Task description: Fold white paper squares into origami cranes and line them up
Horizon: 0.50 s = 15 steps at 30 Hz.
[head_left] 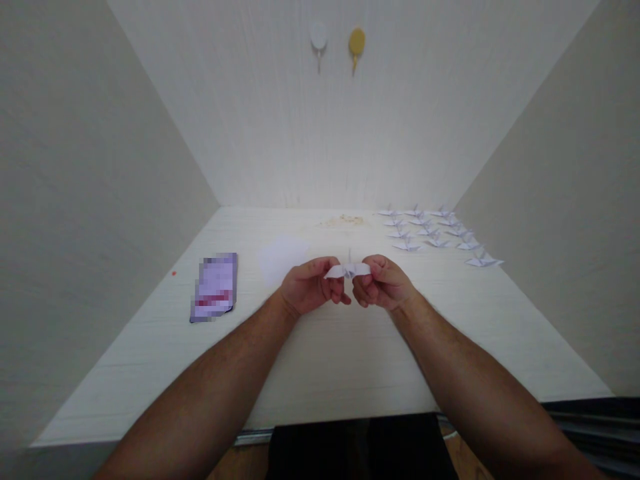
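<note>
A white folded paper crane [349,271] is held up over the table between both hands, its wings spread sideways. My left hand [316,285] pinches the wing on the left between thumb and fingers. The opposite wing is pinched by my right hand [384,283]. A thin point of the crane sticks up in the middle, between the two hands. Several finished paper cranes [429,231] stand in rows at the back right of the table, with one crane [484,261] nearest the right edge.
White sheets of paper [283,257] lie left of my hands on the pale table [345,373]. Farther left is a flat purple device with a blurred screen [216,287]. Walls enclose the table at the back and sides. Two hooks, white [319,39] and yellow [357,43], hang on the back wall.
</note>
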Available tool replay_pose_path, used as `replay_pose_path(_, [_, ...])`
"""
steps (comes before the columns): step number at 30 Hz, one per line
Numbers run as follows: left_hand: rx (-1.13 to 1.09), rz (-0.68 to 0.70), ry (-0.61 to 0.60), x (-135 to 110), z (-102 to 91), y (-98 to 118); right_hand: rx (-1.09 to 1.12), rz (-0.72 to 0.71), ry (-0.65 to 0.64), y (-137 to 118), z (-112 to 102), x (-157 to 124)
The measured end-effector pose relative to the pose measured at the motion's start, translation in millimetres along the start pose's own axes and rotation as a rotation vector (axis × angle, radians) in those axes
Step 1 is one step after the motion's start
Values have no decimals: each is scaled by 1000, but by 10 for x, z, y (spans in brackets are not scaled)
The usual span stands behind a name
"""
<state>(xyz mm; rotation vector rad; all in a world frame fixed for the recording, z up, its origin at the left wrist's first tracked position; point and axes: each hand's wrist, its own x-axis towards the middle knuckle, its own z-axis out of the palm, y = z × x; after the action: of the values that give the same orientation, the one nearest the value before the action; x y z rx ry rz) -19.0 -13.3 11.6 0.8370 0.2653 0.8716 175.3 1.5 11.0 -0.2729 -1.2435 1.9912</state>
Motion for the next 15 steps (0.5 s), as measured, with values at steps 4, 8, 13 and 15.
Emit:
replay_pose_path(4, [9, -31, -10, 6, -3, 8, -10, 2, 34, -22, 12, 6])
replay_pose_path(8, [45, -20, -2, 11, -10, 25, -6, 10, 58, -33, 16, 6])
replay_pose_path(13, [18, -26, 14, 1, 15, 46, 5, 2, 56, -37, 7, 3])
replay_pose_path(15, [0, -18, 50, 2, 22, 42, -8, 2, 71, -39, 3, 4])
